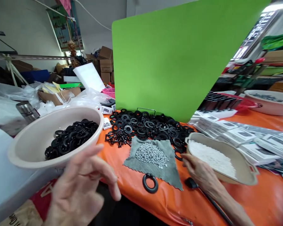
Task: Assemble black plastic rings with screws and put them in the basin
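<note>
L hand [77, 185] hangs in the lower left of view, fingers wide apart, nothing in it, just in front of a beige plastic basin [21, 156] w/ a heap of black rubber rings [70, 138] inside. The basin sits tilted toward the viewer, at the table's left end. R hand [202, 172] is at the right, palm down, fingers close together, pointing up-left; can't tell if it's pinching anything. Its fingertips [184, 160] are just beside a loose black ring [178, 154] and by the rim of a second basin [198, 138], which is full of white granules [209, 157]. A black-handled tool [191, 183] lies near R hand, long axis running diagonally from handle at upper left down to lower right, shaft passing under the wrist. Between the hands: grey cloth [160, 175] w/ silver screws [151, 153] piled on it, a black ring w/ a bar [150, 183] at its near edge, and a big pile of black washers [143, 125] behind, all on orange tablecloth [261, 188].
</note>
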`<state>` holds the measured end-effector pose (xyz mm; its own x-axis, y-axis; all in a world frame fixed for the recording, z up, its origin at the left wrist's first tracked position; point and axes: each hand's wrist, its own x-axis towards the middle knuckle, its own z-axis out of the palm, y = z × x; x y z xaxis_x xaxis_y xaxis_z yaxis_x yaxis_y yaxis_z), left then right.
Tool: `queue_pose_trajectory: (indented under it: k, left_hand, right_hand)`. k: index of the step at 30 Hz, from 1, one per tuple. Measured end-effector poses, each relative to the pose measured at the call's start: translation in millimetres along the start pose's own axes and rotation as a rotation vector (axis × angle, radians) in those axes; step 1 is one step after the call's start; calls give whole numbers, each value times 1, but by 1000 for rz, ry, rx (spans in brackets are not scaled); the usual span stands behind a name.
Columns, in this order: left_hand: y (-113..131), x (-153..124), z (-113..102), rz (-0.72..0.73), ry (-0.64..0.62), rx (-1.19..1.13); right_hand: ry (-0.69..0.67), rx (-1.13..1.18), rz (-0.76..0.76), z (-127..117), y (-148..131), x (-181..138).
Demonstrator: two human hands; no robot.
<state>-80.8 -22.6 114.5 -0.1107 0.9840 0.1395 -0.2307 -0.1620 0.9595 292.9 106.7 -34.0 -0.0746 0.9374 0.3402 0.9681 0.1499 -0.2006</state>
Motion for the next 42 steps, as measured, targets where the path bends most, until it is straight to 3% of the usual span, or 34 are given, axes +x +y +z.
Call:
queue_pose_trajectory:
  k: [4,8,12,17,19,21,22,24,26,28,33,38,42]
  left_hand:
    - [-48,1,25,-209,-113,83]
    - [-109,-12,21,-341,-139,204]
    - [-144,-14,16,-375,-219,343]
    - [-147,-5,25,-385,-192,412]
    - [-144,0,34,-451,-225,284]
    - [-142,5,44,-524,-226,98]
    - [-142,7,50,-547,-214,10]
    - [-141,10,58,-557,-195,-133]
    - [-140,12,62,-525,-178,-224]
    - [-139,12,62,-505,-145,-272]
    - [-140,11,53,-590,-17,-283]
    - [-152,16,47,-504,-61,103]
    - [-166,14,50,-299,-153,490]
  right_hand:
    - [-137,-124,61,30,1,12]
    - [-206,-218,111,41,0,14]
    - [-187,-227,71,32,1,15]
    - [-95,-121,-52,4,-30,-5]
    - [-53,-42,-153,-3,-60,-24]
    - [86,100,-351,-3,-95,-44]
    - [167,129,-376,-1,-111,-53]
    - [268,140,-491,3,-137,-67]
    - [282,151,-559,4,-150,-75]
    - [226,245,-523,2,-152,-78]
    - [179,436,-154,1,-135,-87]
    - [193,347,-96,14,-120,-100]
    - [190,248,-6,21,-108,-101]
